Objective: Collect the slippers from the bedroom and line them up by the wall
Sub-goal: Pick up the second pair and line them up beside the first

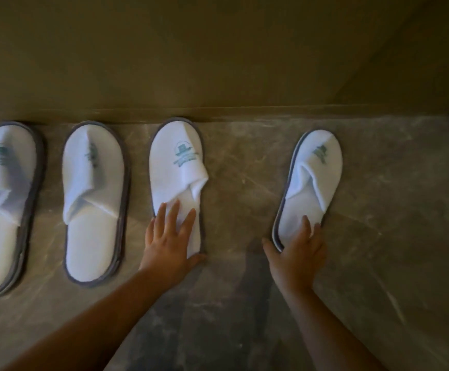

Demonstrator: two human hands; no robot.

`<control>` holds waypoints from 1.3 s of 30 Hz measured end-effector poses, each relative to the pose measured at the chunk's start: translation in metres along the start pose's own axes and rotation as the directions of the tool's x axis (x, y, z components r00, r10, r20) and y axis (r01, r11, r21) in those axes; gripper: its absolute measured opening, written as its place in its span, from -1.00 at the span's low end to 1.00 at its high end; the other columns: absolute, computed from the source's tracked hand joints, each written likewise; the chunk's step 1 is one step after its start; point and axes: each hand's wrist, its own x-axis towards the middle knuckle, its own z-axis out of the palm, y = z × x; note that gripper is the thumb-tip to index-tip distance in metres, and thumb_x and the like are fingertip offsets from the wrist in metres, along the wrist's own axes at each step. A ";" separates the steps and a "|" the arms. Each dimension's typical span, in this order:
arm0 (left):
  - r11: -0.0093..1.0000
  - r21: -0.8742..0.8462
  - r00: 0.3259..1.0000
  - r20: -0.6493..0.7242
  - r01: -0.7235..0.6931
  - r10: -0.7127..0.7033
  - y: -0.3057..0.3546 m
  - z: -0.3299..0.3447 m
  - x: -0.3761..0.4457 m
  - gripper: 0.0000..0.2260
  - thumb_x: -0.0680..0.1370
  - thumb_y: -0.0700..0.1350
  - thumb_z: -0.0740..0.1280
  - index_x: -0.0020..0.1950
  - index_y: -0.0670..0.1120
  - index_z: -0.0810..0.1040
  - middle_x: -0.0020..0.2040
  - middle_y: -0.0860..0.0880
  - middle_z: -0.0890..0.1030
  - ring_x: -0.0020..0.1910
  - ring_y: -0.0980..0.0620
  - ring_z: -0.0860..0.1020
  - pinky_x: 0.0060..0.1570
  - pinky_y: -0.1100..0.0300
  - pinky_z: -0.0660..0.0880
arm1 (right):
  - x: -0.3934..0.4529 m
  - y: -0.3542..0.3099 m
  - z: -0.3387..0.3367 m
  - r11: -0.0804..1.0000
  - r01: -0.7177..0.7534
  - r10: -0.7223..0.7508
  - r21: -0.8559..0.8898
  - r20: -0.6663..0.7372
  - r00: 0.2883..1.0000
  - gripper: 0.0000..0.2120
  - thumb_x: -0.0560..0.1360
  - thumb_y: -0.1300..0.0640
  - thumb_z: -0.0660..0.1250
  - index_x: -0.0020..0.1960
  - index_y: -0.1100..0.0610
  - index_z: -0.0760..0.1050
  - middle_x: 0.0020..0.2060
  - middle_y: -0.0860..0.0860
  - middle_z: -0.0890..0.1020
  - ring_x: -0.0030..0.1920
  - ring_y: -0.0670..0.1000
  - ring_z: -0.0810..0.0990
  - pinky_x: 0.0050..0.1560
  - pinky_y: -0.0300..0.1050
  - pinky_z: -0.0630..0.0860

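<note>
White terry slippers with grey edging and a teal logo lie in a row on the marble floor, toes toward the wall [218, 62]. The far-left slipper [3, 183] is cut by the frame edge, and a second slipper [95, 188] lies beside it. My left hand [168, 242] rests flat on the heel of the third slipper [178, 167], whose toe touches the skirting. My right hand [297, 250] grips the heel of the fourth slipper [311, 178], thumb under its left edge. That one is tilted, lifted on its left side, and sits a little short of the wall.
A low skirting ledge [244, 113] runs along the foot of the olive-brown wall. The grey veined marble floor [378, 236] stretches to the right of the fourth slipper and toward me. A wide gap separates the third and fourth slippers. The room is dim.
</note>
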 end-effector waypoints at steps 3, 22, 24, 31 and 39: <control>0.998 -0.045 0.997 0.057 0.047 -0.044 -0.001 0.007 0.003 -0.17 0.36 0.19 0.34 0.44 0.04 -0.07 0.51 -0.13 -0.15 0.46 -0.18 -0.23 0.40 -0.20 -0.07 | 0.012 0.013 0.000 0.994 -0.078 0.079 0.071 -0.016 0.997 -0.06 0.25 -0.12 0.47 0.42 0.16 0.03 0.41 0.25 0.20 0.38 0.25 0.21 0.35 0.15 0.18; 0.991 -0.082 0.989 0.113 0.106 -0.096 0.003 0.001 0.004 -0.19 0.36 0.18 0.34 0.43 0.09 -0.10 0.50 -0.04 -0.16 0.46 -0.09 -0.27 0.41 -0.19 -0.09 | -0.006 0.003 0.024 0.967 0.232 -0.246 0.104 0.144 0.959 -0.08 0.21 -0.01 0.50 0.41 0.09 0.07 0.41 0.22 0.16 0.36 0.22 0.18 0.32 0.15 0.25; 0.992 -0.073 0.988 0.119 0.104 -0.095 0.002 0.001 0.003 -0.19 0.37 0.19 0.33 0.43 0.10 -0.11 0.50 -0.03 -0.17 0.45 -0.09 -0.27 0.42 -0.19 -0.09 | -0.003 -0.001 0.024 0.963 0.256 -0.266 0.087 0.139 0.954 -0.09 0.22 -0.02 0.49 0.41 0.08 0.07 0.41 0.22 0.16 0.35 0.21 0.18 0.32 0.14 0.24; 0.992 -0.078 0.989 0.118 0.098 -0.088 0.001 -0.001 0.003 -0.22 0.38 0.16 0.33 0.43 0.09 -0.07 0.51 -0.05 -0.14 0.46 -0.11 -0.25 0.41 -0.19 -0.07 | 0.003 -0.005 0.019 0.964 0.253 -0.262 0.082 0.127 0.957 -0.10 0.23 0.01 0.48 0.42 0.09 0.06 0.42 0.21 0.15 0.36 0.21 0.15 0.31 0.09 0.22; 0.994 -0.052 0.988 0.121 0.100 -0.093 0.000 0.001 0.004 -0.21 0.37 0.17 0.34 0.43 0.10 -0.07 0.51 -0.03 -0.14 0.46 -0.10 -0.24 0.41 -0.21 -0.06 | -0.002 -0.011 0.017 0.973 0.205 -0.220 0.104 0.157 0.963 -0.09 0.26 -0.01 0.47 0.43 0.09 0.01 0.43 0.20 0.10 0.38 0.20 0.12 0.36 0.13 0.22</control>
